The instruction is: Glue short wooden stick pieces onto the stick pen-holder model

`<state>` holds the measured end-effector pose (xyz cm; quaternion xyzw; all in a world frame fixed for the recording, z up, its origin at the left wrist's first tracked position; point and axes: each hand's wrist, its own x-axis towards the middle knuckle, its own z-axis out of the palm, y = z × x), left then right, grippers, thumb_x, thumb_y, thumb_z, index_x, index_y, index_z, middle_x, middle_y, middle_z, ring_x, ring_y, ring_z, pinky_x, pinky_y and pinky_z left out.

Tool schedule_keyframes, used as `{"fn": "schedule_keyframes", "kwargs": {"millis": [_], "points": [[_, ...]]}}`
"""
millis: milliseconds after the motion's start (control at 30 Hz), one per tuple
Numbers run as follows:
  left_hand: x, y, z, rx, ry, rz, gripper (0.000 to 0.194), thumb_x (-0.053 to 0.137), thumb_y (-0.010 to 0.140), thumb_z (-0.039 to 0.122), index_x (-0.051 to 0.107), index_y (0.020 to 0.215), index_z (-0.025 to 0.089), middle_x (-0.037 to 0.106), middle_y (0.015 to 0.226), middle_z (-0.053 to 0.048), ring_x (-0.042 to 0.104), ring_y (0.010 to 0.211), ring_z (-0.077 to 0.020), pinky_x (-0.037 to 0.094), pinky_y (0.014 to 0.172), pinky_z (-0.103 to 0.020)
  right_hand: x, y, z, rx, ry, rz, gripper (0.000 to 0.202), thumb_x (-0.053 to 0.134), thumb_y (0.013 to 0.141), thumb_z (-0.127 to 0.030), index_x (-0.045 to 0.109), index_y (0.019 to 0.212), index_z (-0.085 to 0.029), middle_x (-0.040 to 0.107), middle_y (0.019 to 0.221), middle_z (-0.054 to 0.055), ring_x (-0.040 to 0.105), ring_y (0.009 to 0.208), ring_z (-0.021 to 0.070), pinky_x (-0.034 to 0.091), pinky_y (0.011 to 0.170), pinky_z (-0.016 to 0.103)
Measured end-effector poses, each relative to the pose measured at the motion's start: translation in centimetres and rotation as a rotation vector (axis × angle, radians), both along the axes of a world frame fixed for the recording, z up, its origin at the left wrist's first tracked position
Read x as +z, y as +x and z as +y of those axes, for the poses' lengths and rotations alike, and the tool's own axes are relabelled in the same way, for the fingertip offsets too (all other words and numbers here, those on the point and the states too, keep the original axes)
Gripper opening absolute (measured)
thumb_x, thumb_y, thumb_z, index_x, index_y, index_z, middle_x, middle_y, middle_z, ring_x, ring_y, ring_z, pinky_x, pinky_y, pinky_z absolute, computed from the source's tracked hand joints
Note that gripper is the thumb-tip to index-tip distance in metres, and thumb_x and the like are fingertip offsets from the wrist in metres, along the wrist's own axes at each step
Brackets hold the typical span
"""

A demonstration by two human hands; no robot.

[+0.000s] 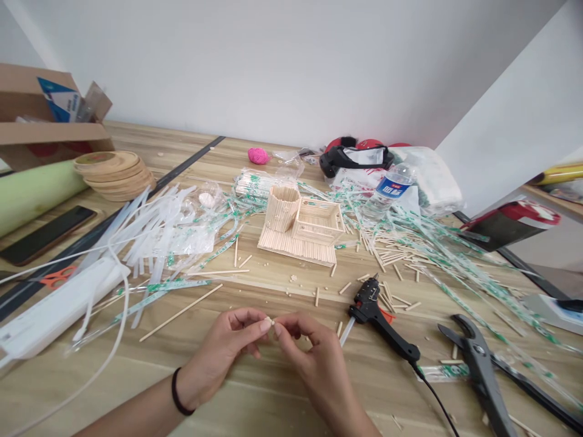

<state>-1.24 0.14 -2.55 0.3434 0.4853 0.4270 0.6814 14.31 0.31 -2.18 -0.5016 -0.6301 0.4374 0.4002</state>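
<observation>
My left hand (232, 337) and my right hand (307, 343) meet fingertip to fingertip near the front of the table. Between their pinched thumbs and forefingers is a tiny pale wooden piece (269, 321), too small to make out in detail. Beyond them stands a model made of thin wooden sticks: a flat base (296, 247) carrying a round stick cup (281, 212) and a rectangular stick box (319, 223). Small wood bits (294, 278) lie between the hands and the model. To the right of my right hand rests a black glue gun (376, 315).
Grey pruning shears (480, 358) lie at the right, near scattered cut sticks (396, 249) and green-printed wrappers (446, 243). A water bottle (392, 188) stands behind. On the left are a white power strip (64, 303), glue sticks (159, 224), a phone (48, 233) and wooden discs (116, 176).
</observation>
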Motion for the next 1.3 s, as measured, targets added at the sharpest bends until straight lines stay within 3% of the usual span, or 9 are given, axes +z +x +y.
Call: {"fn": "schedule_keyframes", "kwargs": {"millis": [200,400,700,1033,1300], "points": [[0.25,-0.08,-0.11,-0.033,0.02,-0.014,0.013,0.072,0.073,0.029,0.073,0.071,0.016,0.067,0.07,-0.003,0.053,0.06,-0.0106,0.04,0.05,-0.017,-0.08,-0.07,-0.43,0.013,0.202,-0.104,0.01,0.058,0.082,-0.021,0.066,0.087,-0.021,0.069,0.074,0.001,0.063,0.069,0.0162,0.048,0.066,0.027],[0.18,0.05,-0.06,-0.001,0.005,0.001,0.014,0.073,0.071,0.03,0.072,0.073,0.016,0.064,0.071,-0.002,0.052,0.062,-0.0115,0.042,0.05,-0.017,-0.51,0.01,-0.29,0.01,0.168,-0.097,0.012,0.055,0.087,-0.023,0.066,0.084,-0.023,0.071,0.077,0.0,0.064,0.071,0.0158,0.047,0.066,0.025],[0.1,0.38,-0.2,-0.006,0.094,0.106,0.016,0.07,0.073,0.032,0.069,0.072,0.016,0.063,0.07,-0.001,0.051,0.06,-0.0111,0.042,0.051,-0.018,-0.31,0.05,-0.25,0.007,-0.005,0.004,0.018,0.054,0.087,-0.031,0.063,0.08,-0.018,0.064,0.071,0.002,0.057,0.067,0.0163,0.044,0.063,0.026],[-0.06,0.37,-0.12,-0.026,0.197,0.18,0.014,0.068,0.075,0.03,0.067,0.07,0.017,0.06,0.073,0.0,0.053,0.061,-0.0119,0.045,0.051,-0.019,-0.13,-0.17,0.2,0.075,-0.286,0.32,0.032,0.058,0.08,-0.046,0.057,0.071,-0.016,0.053,0.062,-0.001,0.049,0.059,0.013,0.039,0.058,0.024],[-0.25,0.39,-0.16,-0.042,0.173,0.149,0.013,0.069,0.076,0.03,0.067,0.073,0.017,0.062,0.073,-0.001,0.057,0.064,-0.0134,0.046,0.05,-0.019,-0.21,0.13,0.29,0.112,-0.423,0.404,0.032,0.061,0.078,-0.045,0.055,0.066,-0.016,0.049,0.06,-0.003,0.042,0.056,0.0105,0.033,0.056,0.023]]}}
